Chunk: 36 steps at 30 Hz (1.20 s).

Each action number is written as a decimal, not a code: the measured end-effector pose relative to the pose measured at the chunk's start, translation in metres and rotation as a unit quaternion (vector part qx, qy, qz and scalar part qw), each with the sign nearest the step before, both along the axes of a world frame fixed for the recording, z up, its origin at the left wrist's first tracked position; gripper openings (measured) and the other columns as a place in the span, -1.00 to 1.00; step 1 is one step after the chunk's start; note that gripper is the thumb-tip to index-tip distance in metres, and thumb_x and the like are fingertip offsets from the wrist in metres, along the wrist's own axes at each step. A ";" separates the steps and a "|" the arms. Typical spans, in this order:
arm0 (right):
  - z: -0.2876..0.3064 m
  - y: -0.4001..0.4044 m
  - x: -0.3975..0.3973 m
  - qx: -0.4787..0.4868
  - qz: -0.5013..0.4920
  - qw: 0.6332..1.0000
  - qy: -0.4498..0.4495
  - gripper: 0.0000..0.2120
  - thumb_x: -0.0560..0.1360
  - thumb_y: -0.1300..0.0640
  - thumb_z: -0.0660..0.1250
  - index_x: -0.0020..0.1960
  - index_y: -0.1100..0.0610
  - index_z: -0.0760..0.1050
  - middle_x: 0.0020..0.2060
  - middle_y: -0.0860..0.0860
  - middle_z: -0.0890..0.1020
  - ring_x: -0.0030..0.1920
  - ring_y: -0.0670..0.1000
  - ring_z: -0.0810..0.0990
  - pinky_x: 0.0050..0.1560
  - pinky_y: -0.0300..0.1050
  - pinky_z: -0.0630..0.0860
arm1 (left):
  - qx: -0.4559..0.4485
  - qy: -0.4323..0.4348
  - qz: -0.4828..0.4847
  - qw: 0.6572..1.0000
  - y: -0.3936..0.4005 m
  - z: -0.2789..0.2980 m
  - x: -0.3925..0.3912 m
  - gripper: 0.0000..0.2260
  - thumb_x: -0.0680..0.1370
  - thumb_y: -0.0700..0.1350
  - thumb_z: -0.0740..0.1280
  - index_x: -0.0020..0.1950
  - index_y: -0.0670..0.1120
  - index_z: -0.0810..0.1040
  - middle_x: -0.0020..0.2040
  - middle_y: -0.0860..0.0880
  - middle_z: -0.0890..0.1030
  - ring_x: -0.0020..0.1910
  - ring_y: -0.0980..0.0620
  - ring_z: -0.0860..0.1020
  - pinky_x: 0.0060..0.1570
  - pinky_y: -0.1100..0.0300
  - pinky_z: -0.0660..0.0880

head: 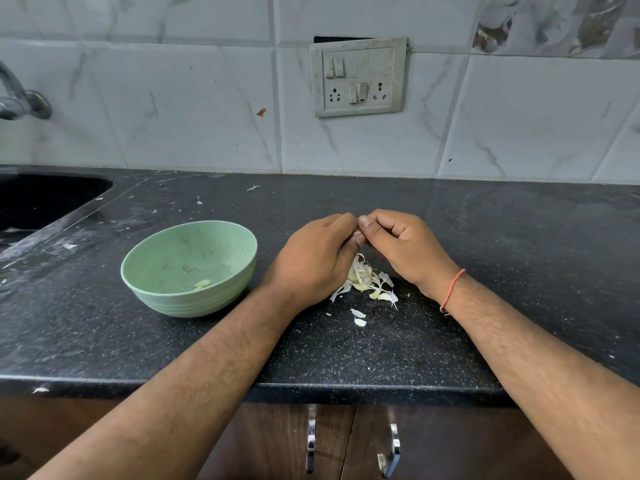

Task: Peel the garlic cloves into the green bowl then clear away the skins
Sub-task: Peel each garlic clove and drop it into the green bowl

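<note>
Garlic clove (356, 233), a small pale sliver barely showing, sits at the centre of the frame pinched between the fingertips of both hands, above the speckled black stone counter (485, 271). The left hand (313, 258) curls its fingers around the clove from the left, knuckles up; the right hand (401, 244) meets it from the right, thumb and forefinger closed on the clove, the other fingers folded in. A thin orange thread band (452, 289) rings the right wrist.

Just below the hands lies a loose heap of papery white garlic skins and pale cloves (365, 280), curled and flaky, with two small skin flakes (358, 317) a little nearer the counter edge.

Left of centre stands the round pale green bowl (166, 292), matte with ridged lower walls, holding one peeled yellowish clove (202, 283) near its front wall.

At the upper left are a dark sunken sink (45, 199) and a chrome tap (20, 98). A grubby white switch-and-socket plate (358, 76) hangs on the marbled white wall tiles (190, 105) in the upper middle. Two metal cabinet handles (349, 441) show at the bottom.
</note>
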State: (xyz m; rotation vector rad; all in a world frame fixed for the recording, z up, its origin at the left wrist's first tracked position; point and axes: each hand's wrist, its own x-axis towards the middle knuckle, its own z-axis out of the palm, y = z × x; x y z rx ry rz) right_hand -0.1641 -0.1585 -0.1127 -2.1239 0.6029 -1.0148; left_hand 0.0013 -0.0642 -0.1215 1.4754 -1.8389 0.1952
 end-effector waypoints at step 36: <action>0.000 0.003 0.001 -0.095 -0.033 0.994 -0.046 -0.82 0.72 0.03 0.26 0.05 0.08 0.58 -0.20 -0.05 0.64 -0.19 0.14 0.62 -0.11 0.23 0.60 | 0.015 0.226 -0.022 0.974 -0.009 -0.003 0.005 -0.65 0.77 -0.05 0.19 -0.18 0.02 0.59 -0.32 0.07 0.63 -0.36 0.17 0.55 -0.24 0.21 0.46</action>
